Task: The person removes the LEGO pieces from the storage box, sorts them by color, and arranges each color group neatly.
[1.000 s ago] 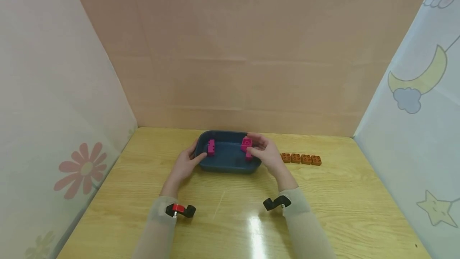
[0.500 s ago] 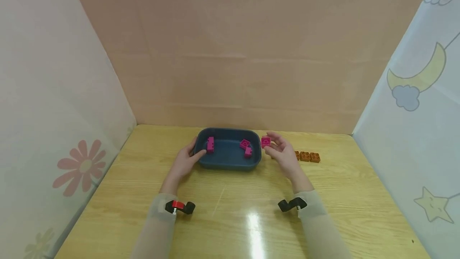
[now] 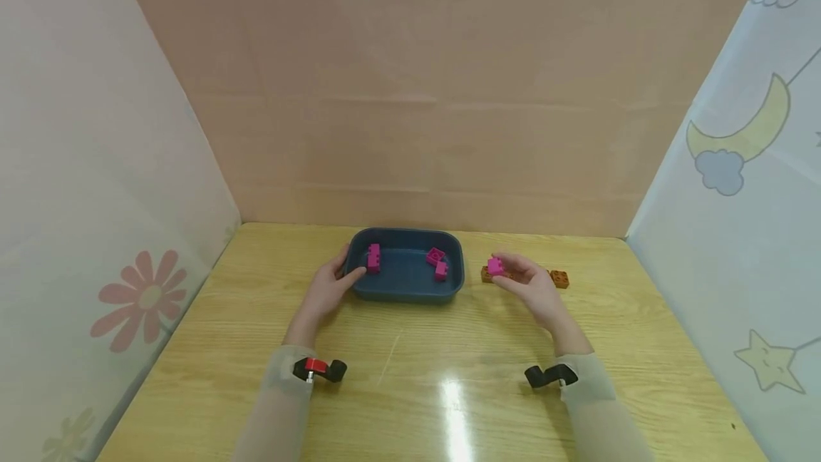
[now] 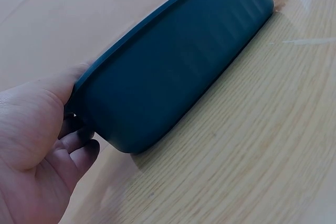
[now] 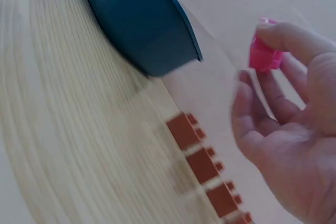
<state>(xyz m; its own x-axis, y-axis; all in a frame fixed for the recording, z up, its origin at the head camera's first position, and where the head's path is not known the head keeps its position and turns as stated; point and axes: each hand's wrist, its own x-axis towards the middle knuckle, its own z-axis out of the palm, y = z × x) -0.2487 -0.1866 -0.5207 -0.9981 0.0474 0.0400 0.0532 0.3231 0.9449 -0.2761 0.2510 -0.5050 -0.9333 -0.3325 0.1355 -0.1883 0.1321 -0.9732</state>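
Wooden surface (image 3: 398,405). Right grip (image 3: 532,287) pinching pink block (image 3: 495,267), aloft near orange bricks (image 3: 560,279). Left grip (image 3: 327,289) clasping rim of blue tray (image 3: 404,296). Advised: firm pinch, bricks undisturbed, tray steady.

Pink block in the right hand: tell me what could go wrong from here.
The right hand pinches the pink block in the air, so it might slip.
That hand is near the row of orange blocks; lowering it could nudge them.
The left hand grips one end of the blue tray; a tug might shift the pink blocks inside.
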